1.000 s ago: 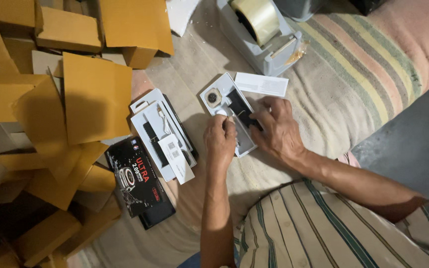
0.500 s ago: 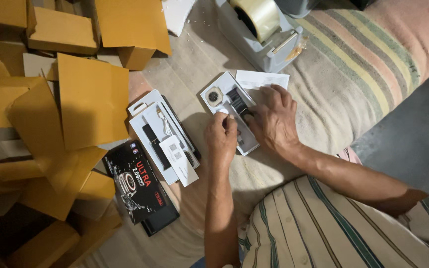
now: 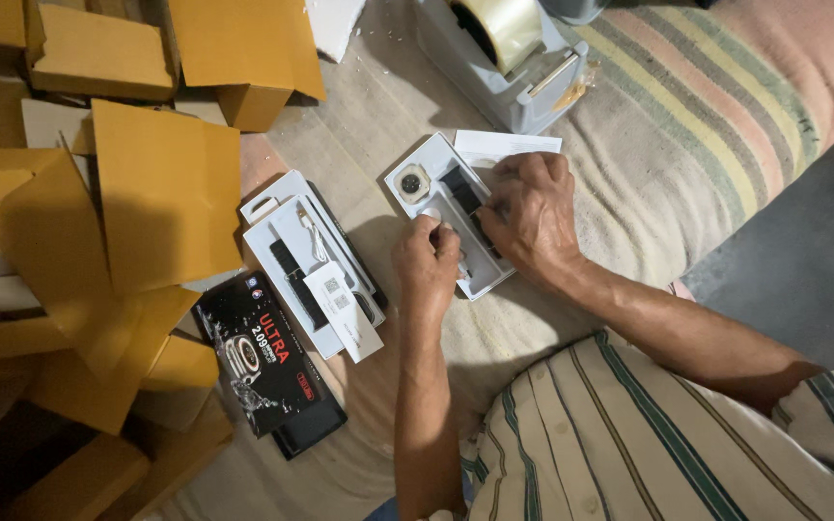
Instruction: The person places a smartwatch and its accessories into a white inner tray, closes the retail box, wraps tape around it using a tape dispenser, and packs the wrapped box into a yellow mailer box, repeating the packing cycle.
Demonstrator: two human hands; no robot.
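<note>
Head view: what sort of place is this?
Probably an informal packing spot on a floor: flat yellow cartons piled at left, a tape dispenser, and opened white watch trays on a striped blanket.

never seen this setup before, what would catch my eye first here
Both hands meet at the middle over a white tray holding a watch face and dark strap: the left hand pinches something small and white at its near edge, the right hand presses on the strap side. To the left lie a second white tray and a black printed box, with yellow cardboard boxes heaped beyond.
</note>
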